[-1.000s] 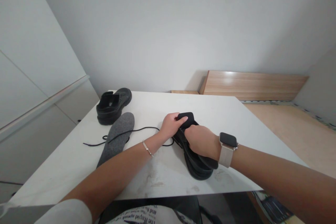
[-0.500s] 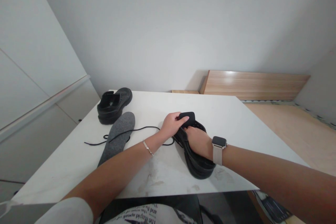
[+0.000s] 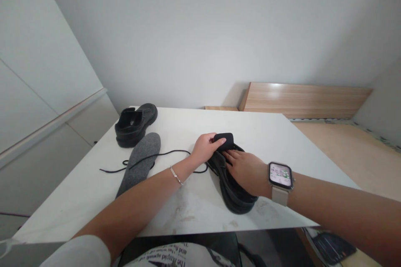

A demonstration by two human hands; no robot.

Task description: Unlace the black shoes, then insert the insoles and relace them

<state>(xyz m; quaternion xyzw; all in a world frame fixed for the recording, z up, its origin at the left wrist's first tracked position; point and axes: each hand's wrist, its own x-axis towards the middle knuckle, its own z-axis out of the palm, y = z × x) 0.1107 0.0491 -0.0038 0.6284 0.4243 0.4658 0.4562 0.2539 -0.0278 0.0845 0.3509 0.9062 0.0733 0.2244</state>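
A black shoe [image 3: 230,190] lies on the white table in front of me, its heel end toward me. My left hand [image 3: 206,148] pinches the shoe's black tongue [image 3: 224,141] between thumb and fingers and holds it up. My right hand [image 3: 246,171], with a watch on the wrist, is over the shoe's opening, its fingers spread and their tips just inside below the tongue. Left of the shoe, a grey insole [image 3: 142,158] lies flat, with a black lace [image 3: 175,151] running across it.
A second black shoe [image 3: 134,124] stands at the back left of the white table [image 3: 184,125]. Behind the table is a grey wall. On the right are a wooden headboard [image 3: 300,100] and a beige bed surface [image 3: 332,146]. White cabinet panels stand at the left.
My right hand has drawn partly out of the shoe and moved right, its fingers now showing and the watch face lit. My left hand still holds the tongue.
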